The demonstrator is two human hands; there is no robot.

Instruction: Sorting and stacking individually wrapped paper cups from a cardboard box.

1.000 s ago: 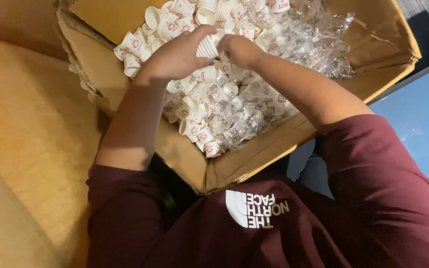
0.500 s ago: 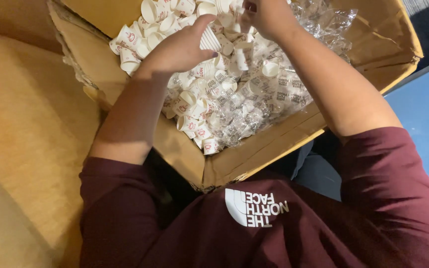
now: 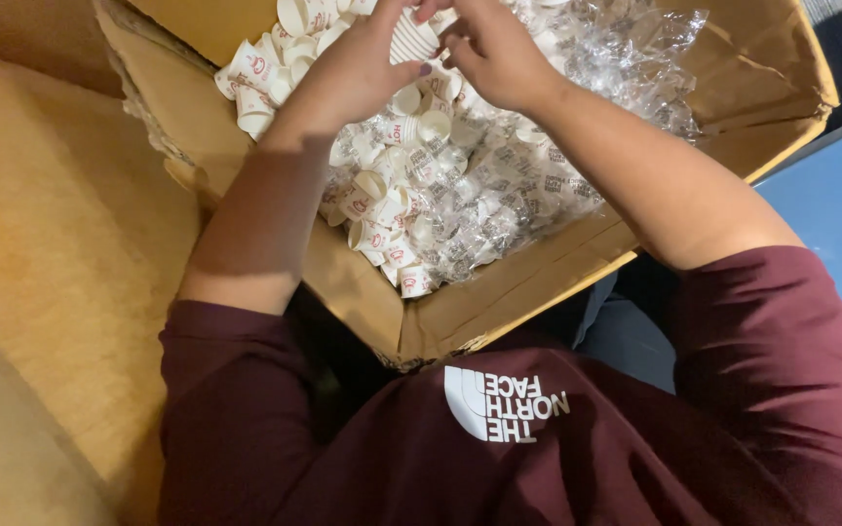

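Closest to the camera, a dark red long-sleeved shirt (image 3: 499, 458) with a white printed mark on the chest fills the lower part of the view, its sleeves pushed up to the elbows. Just beyond it sits an open cardboard box (image 3: 460, 312), its near wall creased and dented, one flap bent outward on the left. Tan cardboard (image 3: 41, 244) lies to the left of the box, and a blue surface (image 3: 830, 214) shows at the right edge.

Inside the box lies a heap of small white paper cups (image 3: 392, 209) with red print, some loose and tipped on their sides, others wrapped in crinkled clear plastic (image 3: 596, 107) that spreads over the right half.

Both bare forearms reach over the near wall toward the far part of the box. There the left hand (image 3: 358, 68) is curled, fingers bent, around a short stack of cups (image 3: 411, 41), which it holds above the heap near the top edge of the view. The right hand (image 3: 494, 54) is right beside it, its fingertips pinching at the end of the same stack, so the two hands nearly touch.
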